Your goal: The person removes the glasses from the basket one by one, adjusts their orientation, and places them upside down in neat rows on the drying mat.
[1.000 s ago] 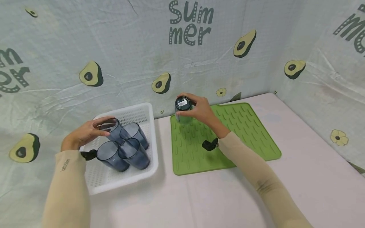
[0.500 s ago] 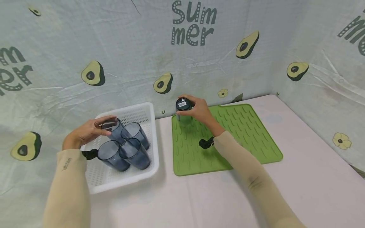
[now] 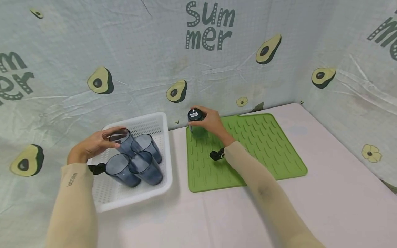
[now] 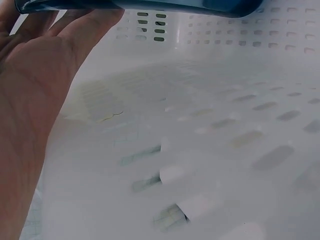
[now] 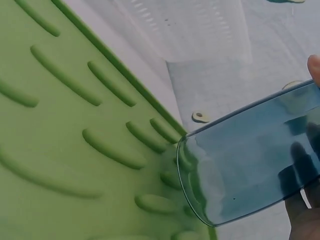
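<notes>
In the head view my right hand [image 3: 212,120] grips an upside-down blue-tinted drinking glass [image 3: 195,115] near its labelled base, over the back left corner of the green ridged mat [image 3: 248,162]. From the right wrist, that glass [image 5: 245,160] has its rim right at the mat's ridges, close to the edge. My left hand [image 3: 93,144] holds a matching glass [image 3: 125,144] by its rim, thumb on the near side, inside the white basket [image 3: 169,162]. The left wrist view catches only a blue strip of this glass [image 4: 150,6] above the basket floor.
Three more blue glasses stand mouth up in the basket, tilted in view: one at the right [image 3: 147,148], a front left one [image 3: 124,170] and a front right one [image 3: 149,168]. A printed cloth [image 3: 139,51] hangs behind the pale pink table [image 3: 192,220].
My right hand has moved a little left and down with the upside-down glass, toward the mat's back left corner. The left hand stays on its glass in the basket.
</notes>
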`<action>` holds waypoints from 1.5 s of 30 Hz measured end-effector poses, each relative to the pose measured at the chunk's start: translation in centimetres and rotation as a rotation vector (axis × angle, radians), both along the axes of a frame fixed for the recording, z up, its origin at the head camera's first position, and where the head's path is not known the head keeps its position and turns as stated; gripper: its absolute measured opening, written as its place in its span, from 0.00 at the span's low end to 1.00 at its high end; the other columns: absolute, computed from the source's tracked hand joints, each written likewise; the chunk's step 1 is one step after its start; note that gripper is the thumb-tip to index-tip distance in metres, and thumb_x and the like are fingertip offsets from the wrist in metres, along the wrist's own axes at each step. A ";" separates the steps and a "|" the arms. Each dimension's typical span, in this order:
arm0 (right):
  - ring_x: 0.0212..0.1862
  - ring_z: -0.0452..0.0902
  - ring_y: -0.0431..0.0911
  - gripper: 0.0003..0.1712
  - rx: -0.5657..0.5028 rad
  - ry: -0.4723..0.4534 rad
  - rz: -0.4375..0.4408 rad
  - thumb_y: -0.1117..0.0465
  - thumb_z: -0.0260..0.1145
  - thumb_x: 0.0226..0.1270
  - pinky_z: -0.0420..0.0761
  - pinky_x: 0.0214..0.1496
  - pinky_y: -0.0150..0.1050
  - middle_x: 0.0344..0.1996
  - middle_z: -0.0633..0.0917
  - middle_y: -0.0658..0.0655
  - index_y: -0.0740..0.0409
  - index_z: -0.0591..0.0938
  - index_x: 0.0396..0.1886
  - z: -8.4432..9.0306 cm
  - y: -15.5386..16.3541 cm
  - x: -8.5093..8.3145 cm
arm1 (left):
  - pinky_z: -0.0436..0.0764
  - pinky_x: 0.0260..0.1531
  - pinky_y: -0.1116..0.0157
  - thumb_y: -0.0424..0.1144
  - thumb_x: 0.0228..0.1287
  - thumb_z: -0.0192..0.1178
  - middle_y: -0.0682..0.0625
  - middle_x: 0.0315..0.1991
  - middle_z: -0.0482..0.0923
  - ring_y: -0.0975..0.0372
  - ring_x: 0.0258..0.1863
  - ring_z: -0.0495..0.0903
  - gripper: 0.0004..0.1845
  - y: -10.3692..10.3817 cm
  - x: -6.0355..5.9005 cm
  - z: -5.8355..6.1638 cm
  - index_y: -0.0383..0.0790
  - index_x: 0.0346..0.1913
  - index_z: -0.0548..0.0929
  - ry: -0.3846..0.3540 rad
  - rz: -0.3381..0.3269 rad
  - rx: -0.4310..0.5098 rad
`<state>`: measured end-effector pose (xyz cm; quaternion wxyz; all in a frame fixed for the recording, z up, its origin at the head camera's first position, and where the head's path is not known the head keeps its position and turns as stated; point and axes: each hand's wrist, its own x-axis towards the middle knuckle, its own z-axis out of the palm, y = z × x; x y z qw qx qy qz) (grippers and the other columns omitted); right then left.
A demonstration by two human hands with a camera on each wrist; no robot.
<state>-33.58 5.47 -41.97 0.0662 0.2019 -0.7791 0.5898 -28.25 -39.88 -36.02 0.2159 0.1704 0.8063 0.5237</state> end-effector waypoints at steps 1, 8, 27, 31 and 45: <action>0.53 0.83 0.49 0.37 0.009 -0.003 -0.008 0.55 0.82 0.55 0.84 0.50 0.43 0.59 0.83 0.59 0.52 0.81 0.66 -0.2 -0.1 -0.1 | 0.76 0.55 0.75 0.22 0.67 0.59 0.60 0.65 0.73 0.75 0.63 0.72 0.38 0.0 0.0 0.0 0.36 0.78 0.60 0.001 -0.004 -0.001; 0.54 0.82 0.51 0.35 0.032 -0.026 -0.065 0.52 0.81 0.56 0.84 0.50 0.45 0.58 0.84 0.60 0.50 0.82 0.65 -1.3 -0.3 -1.2 | 0.75 0.55 0.75 0.22 0.68 0.59 0.58 0.66 0.73 0.74 0.64 0.71 0.37 0.0 -0.1 -0.1 0.36 0.78 0.60 0.004 -0.013 0.004; 0.60 0.79 0.51 0.35 0.047 -0.087 -0.051 0.50 0.80 0.58 0.82 0.57 0.47 0.60 0.82 0.57 0.46 0.81 0.66 -1.4 0.1 -1.5 | 0.76 0.55 0.74 0.24 0.67 0.61 0.59 0.65 0.73 0.74 0.63 0.72 0.37 0.1 -0.4 0.2 0.36 0.78 0.61 -0.009 -0.002 -0.026; 0.60 0.79 0.50 0.35 0.039 -0.096 -0.041 0.50 0.80 0.59 0.81 0.57 0.47 0.60 0.82 0.56 0.46 0.80 0.66 -1.5 0.0 -1.6 | 0.77 0.55 0.74 0.23 0.67 0.61 0.58 0.65 0.73 0.73 0.63 0.72 0.37 0.1 -0.4 0.3 0.34 0.77 0.61 -0.015 -0.003 -0.015; 0.60 0.78 0.51 0.35 0.071 -0.102 -0.043 0.48 0.79 0.59 0.82 0.57 0.48 0.61 0.82 0.56 0.44 0.80 0.67 -1.5 0.2 -1.8 | 0.72 0.61 0.55 0.38 0.61 0.73 0.40 0.74 0.65 0.46 0.71 0.65 0.42 0.9 -1.1 2.7 0.39 0.77 0.65 0.118 -0.048 -0.442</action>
